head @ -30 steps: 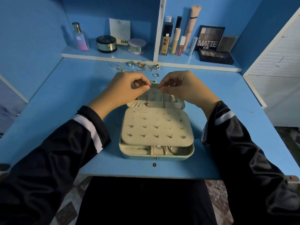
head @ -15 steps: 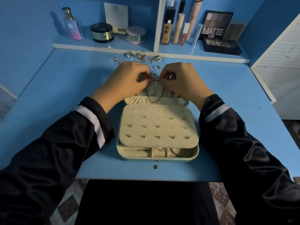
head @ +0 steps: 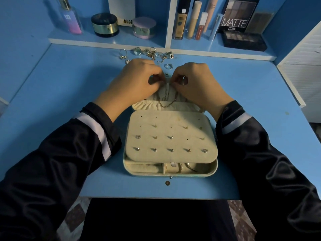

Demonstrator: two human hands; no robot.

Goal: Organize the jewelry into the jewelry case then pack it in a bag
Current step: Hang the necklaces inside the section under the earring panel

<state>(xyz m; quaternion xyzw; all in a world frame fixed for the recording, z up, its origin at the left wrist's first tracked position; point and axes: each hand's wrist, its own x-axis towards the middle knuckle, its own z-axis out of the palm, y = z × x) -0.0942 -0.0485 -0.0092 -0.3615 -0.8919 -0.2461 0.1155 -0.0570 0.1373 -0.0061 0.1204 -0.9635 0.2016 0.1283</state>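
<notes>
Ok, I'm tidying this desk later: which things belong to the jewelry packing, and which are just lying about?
For the job: jewelry case, necklace chain pinched by left hand and right hand, loose rings behind the case, stud earrings on its panel.
Lying about: perfume bottle, two jars, makeup tubes, eyeshadow palette, on the shelf.

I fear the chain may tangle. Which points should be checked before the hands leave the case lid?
1. The gold chain necklace hangs in the lid, loop over the pocket edge: ok.
2. Chain fastened at the lid top: cannot tell, hidden.
3. The left hand and right hand pinch the chain ends: ok.
4. The stud earrings sit in the earring panel: ok.
5. The loose rings lie on the desk, unpacked: not ok.
</notes>
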